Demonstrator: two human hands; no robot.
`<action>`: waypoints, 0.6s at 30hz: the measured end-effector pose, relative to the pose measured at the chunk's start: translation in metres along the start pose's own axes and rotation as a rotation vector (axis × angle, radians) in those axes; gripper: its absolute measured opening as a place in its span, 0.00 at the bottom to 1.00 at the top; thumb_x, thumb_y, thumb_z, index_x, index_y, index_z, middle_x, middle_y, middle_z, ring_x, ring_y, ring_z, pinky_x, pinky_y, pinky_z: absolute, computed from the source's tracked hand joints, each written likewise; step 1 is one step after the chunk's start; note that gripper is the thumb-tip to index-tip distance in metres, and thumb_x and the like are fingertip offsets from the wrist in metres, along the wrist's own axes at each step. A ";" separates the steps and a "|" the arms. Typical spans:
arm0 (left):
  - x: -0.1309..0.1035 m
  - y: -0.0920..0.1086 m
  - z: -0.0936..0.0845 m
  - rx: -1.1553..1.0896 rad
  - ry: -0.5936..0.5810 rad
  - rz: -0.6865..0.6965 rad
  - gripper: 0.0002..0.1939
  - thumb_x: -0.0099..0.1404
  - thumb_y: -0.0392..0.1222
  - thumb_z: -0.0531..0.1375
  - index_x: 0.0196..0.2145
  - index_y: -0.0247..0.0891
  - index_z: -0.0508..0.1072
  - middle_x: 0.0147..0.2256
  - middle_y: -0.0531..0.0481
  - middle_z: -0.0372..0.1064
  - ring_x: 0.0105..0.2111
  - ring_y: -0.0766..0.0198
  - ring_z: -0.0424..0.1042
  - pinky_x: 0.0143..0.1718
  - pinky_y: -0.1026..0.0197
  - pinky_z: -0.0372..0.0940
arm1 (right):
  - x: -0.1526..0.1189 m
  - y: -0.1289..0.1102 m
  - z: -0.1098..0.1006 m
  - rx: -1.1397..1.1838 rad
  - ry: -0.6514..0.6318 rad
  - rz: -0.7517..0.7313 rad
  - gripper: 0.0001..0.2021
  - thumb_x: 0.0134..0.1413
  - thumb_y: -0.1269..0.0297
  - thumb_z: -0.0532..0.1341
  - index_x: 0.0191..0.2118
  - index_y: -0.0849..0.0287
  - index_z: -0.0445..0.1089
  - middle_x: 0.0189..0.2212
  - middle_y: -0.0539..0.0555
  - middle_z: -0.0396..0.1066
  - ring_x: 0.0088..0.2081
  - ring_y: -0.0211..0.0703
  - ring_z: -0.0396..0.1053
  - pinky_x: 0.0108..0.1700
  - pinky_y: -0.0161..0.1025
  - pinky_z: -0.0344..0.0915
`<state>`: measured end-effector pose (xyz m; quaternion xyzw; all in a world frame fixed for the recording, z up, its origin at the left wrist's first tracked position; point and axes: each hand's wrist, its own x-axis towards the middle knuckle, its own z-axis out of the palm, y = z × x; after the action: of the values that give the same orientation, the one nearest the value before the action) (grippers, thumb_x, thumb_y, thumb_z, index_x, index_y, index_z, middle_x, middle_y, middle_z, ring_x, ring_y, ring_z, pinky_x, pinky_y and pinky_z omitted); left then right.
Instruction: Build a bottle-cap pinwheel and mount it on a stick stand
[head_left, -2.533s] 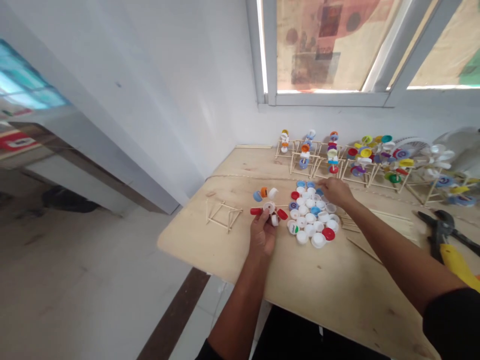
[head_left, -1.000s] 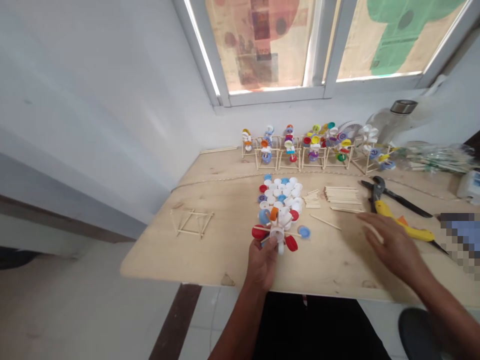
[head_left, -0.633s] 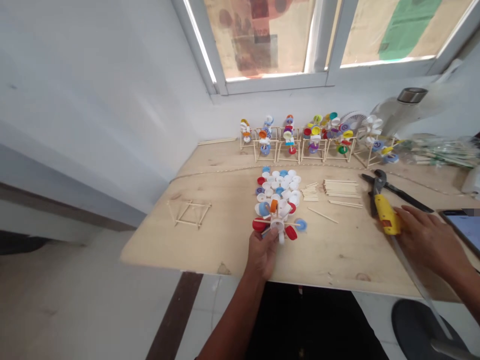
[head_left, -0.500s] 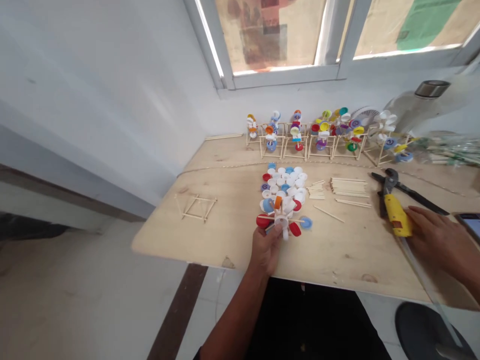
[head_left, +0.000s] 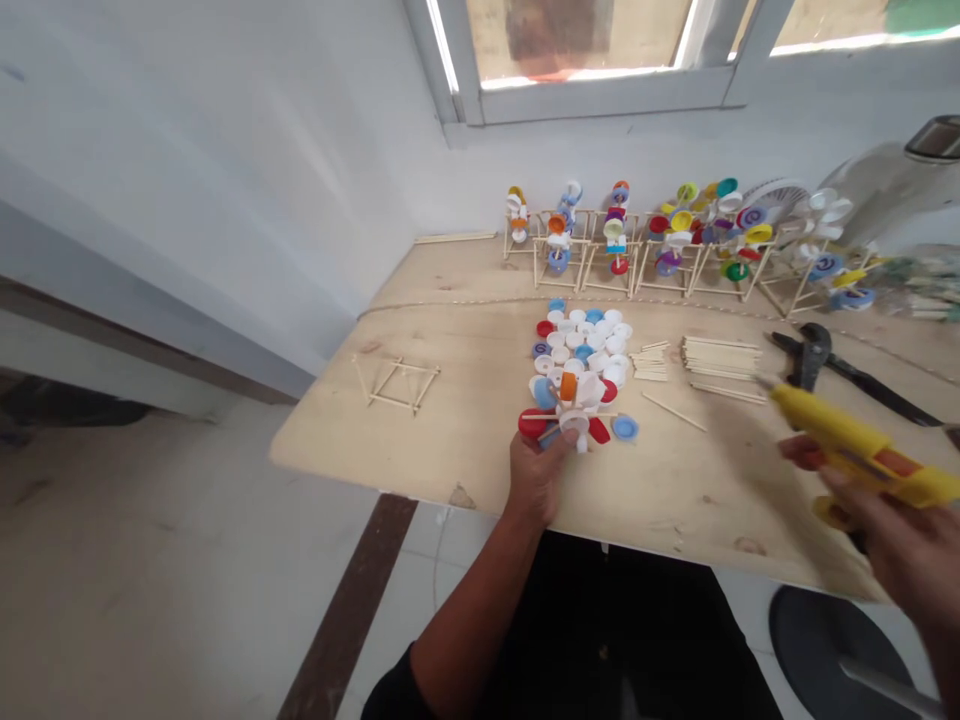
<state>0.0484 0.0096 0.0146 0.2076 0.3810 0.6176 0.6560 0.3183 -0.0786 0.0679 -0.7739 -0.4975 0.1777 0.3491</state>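
My left hand (head_left: 538,476) holds a small wheel of bottle caps on thin sticks (head_left: 574,410) just above the plywood table (head_left: 480,420); red, white, blue and orange caps ring its white hub. My right hand (head_left: 892,525) grips a yellow glue gun (head_left: 855,450) lifted at the right, its nozzle pointing left toward the sticks. A pile of loose bottle caps (head_left: 581,345) lies just beyond the wheel. One blue cap (head_left: 624,428) lies beside it.
Finished cap-and-stick wheels on stands (head_left: 675,240) line the back under the window. A bundle of sticks (head_left: 720,358) and black pliers (head_left: 817,365) lie to the right. A stick frame (head_left: 397,382) lies at the left. A white fan (head_left: 885,190) stands at the back right.
My right hand left the cap pile, reached right to the yellow glue gun, took hold of it and lifted it. The left hand kept holding the cap wheel.
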 end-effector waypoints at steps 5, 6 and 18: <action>0.000 -0.006 -0.007 0.067 -0.001 0.022 0.19 0.41 0.39 0.73 0.33 0.36 0.77 0.32 0.50 0.77 0.33 0.64 0.75 0.38 0.62 0.68 | -0.027 -0.030 0.042 0.092 -0.225 -0.132 0.20 0.51 0.45 0.58 0.38 0.56 0.75 0.38 0.56 0.76 0.42 0.51 0.73 0.36 0.40 0.72; 0.000 -0.007 -0.008 0.079 -0.003 0.027 0.19 0.41 0.39 0.73 0.34 0.36 0.77 0.33 0.50 0.77 0.33 0.64 0.75 0.39 0.62 0.68 | -0.030 -0.033 0.049 0.091 -0.227 -0.181 0.18 0.52 0.46 0.59 0.37 0.55 0.74 0.35 0.56 0.76 0.40 0.50 0.73 0.34 0.39 0.72; 0.002 -0.012 -0.015 0.116 -0.067 0.055 0.18 0.45 0.38 0.72 0.36 0.38 0.77 0.37 0.50 0.77 0.37 0.63 0.75 0.44 0.61 0.68 | -0.041 -0.039 0.083 0.093 -0.207 -0.244 0.11 0.57 0.54 0.59 0.36 0.57 0.68 0.32 0.53 0.70 0.31 0.41 0.70 0.28 0.34 0.65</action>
<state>0.0446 0.0065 -0.0047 0.2765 0.3882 0.6048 0.6380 0.2237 -0.0754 0.0354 -0.6685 -0.6123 0.2356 0.3503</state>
